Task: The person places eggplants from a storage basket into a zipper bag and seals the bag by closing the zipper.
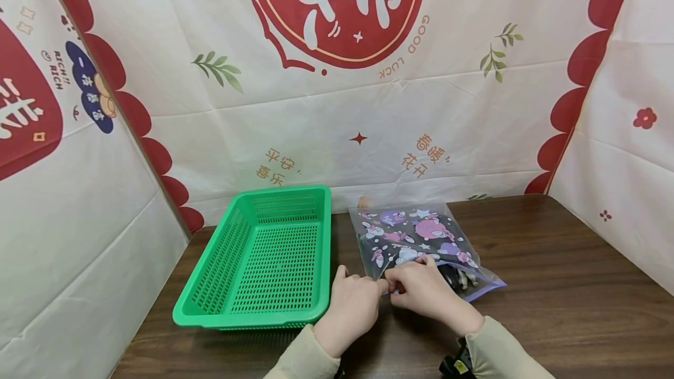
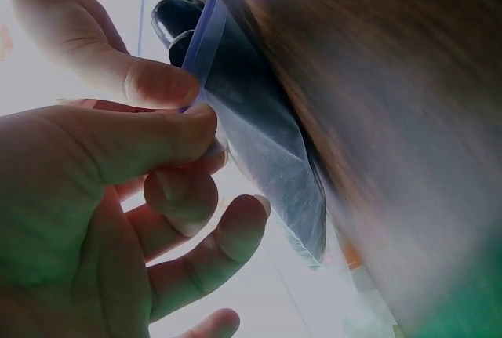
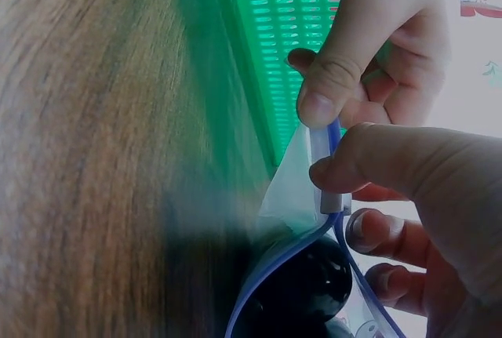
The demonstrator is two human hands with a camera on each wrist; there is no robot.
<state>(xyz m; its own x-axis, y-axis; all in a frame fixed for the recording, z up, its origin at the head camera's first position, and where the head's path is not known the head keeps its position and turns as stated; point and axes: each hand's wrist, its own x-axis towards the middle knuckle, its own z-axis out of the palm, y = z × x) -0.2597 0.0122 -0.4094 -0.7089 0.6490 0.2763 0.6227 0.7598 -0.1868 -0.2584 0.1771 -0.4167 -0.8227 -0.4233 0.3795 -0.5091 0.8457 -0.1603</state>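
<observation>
A clear zip bag with a pink, purple and white cartoon print lies on the table, its purple-edged mouth towards me. My left hand pinches one end of that mouth between thumb and index finger. Close beside it, my right hand pinches the zip strip at a pale slider. From the right hand outwards the mouth gapes. Inside show shiny black rounded things; their kind is hidden by the bag.
A green perforated plastic basket stands left of the bag, close to my left hand. The brown wooden table extends to the right. A white printed cloth hangs behind and at both sides.
</observation>
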